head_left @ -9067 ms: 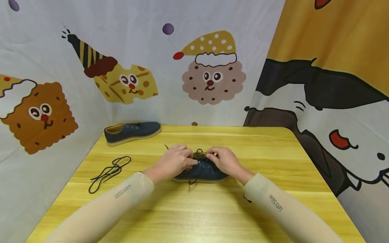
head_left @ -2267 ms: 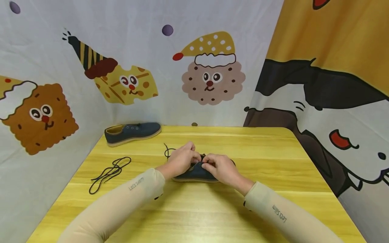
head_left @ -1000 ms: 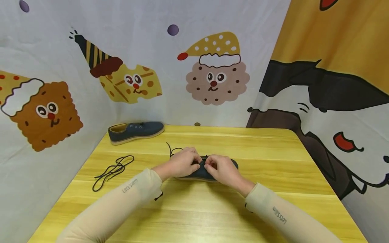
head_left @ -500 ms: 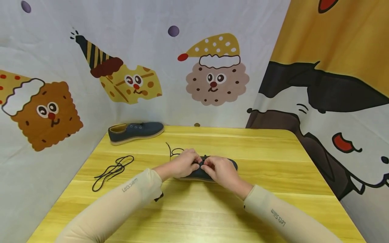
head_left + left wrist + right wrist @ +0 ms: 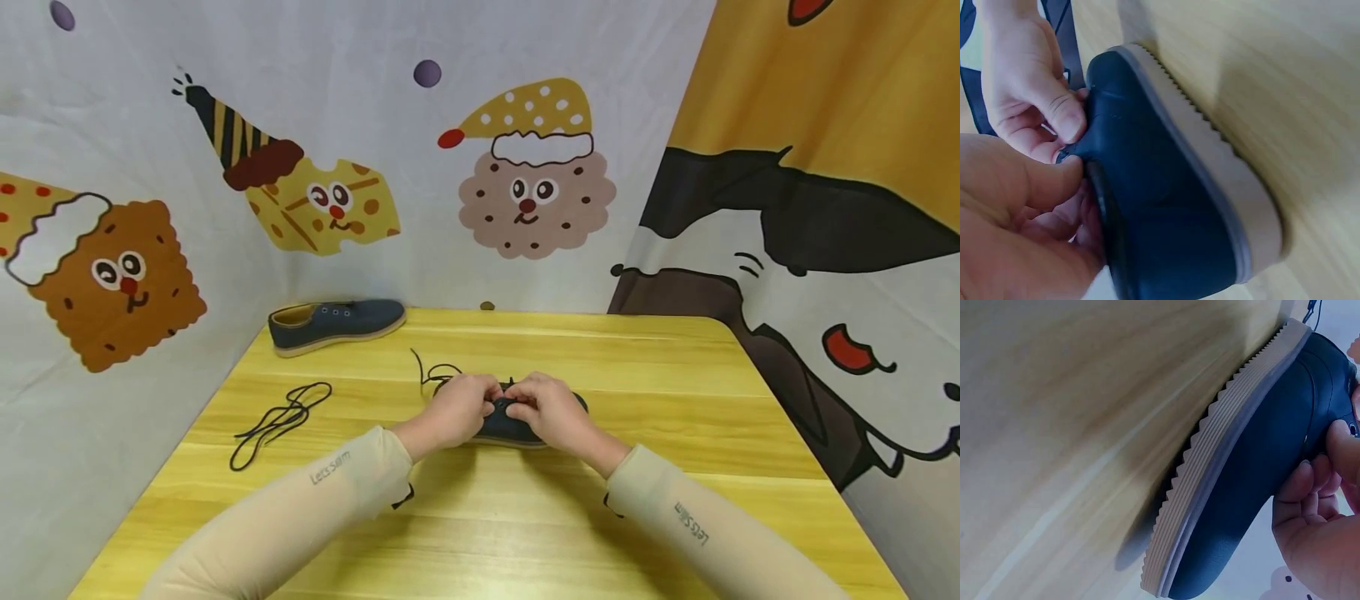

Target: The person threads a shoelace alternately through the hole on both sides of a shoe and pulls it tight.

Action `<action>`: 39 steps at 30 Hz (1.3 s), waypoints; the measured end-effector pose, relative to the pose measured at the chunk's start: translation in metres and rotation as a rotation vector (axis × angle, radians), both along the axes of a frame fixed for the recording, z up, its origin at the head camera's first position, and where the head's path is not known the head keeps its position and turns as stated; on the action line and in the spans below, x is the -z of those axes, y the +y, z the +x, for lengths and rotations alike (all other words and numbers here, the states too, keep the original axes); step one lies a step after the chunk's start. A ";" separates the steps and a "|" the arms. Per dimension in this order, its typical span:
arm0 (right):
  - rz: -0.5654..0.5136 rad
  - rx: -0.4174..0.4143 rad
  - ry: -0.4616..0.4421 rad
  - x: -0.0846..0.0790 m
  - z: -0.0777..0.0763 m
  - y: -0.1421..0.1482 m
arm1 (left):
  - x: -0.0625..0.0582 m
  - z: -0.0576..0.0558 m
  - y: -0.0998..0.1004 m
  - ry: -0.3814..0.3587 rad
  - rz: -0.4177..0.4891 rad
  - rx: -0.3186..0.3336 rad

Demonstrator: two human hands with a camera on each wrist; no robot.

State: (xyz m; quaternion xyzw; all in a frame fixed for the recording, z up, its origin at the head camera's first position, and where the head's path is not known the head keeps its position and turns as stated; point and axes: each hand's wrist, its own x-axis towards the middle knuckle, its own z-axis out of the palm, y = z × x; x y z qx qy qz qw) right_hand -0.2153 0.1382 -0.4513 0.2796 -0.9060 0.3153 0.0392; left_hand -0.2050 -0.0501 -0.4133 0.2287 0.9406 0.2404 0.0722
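Observation:
A navy lace-up shoe (image 5: 512, 428) with a pale ridged sole stands mid-table, toe to the right. My left hand (image 5: 459, 412) pinches the edge of its eyelet flap; in the left wrist view the thumb lies outside and the fingers curl into the opening. Close against it, my right hand (image 5: 557, 414) has its thumb and curled fingers on the shoe at the front of the lacing. A metal eyelet (image 5: 1353, 429) shows beside the fingers in the right wrist view. A dark shoelace (image 5: 422, 368) trails behind the left hand. The fingertips hide most of the lacing.
A second navy shoe (image 5: 337, 326) stands at the table's back left corner. In front of it, a loose dark lace (image 5: 281, 417) lies in loops. The wooden table (image 5: 510, 525) meets a cartoon-printed cloth (image 5: 420, 192) at the back.
Earlier, the hands were farther apart with lace loops showing round the shoe. Over the last half second the left hand shifts slightly right and both sets of fingertips draw together over the eyelets.

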 end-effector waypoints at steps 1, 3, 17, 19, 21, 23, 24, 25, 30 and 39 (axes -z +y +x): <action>-0.005 -0.001 -0.004 0.001 -0.001 0.000 | 0.001 0.000 0.001 -0.009 0.021 -0.008; -0.019 -0.003 -0.012 0.002 -0.002 0.001 | 0.005 -0.001 0.001 -0.029 0.077 -0.005; -0.060 -0.076 -0.074 0.003 -0.008 0.010 | 0.024 -0.001 0.004 0.475 0.060 0.197; -0.058 -0.067 -0.067 0.003 -0.009 0.010 | 0.023 0.002 0.003 0.535 0.032 0.172; -0.061 -0.057 -0.065 0.004 -0.009 0.009 | 0.021 0.007 -0.002 0.587 0.028 0.146; -0.062 -0.044 -0.065 0.006 -0.009 0.008 | 0.017 0.013 -0.009 0.626 0.040 0.128; -0.061 -0.033 -0.067 0.006 -0.008 0.007 | 0.015 0.017 -0.015 0.629 0.053 0.123; -0.062 -0.025 -0.069 0.006 -0.008 0.007 | 0.012 0.021 -0.022 0.621 0.067 0.111; -0.061 -0.009 -0.061 0.005 -0.005 0.006 | 0.003 0.041 -0.087 0.402 0.168 -0.136; -0.049 -0.008 -0.021 0.005 -0.003 0.004 | 0.009 0.065 -0.242 -0.045 0.165 -0.628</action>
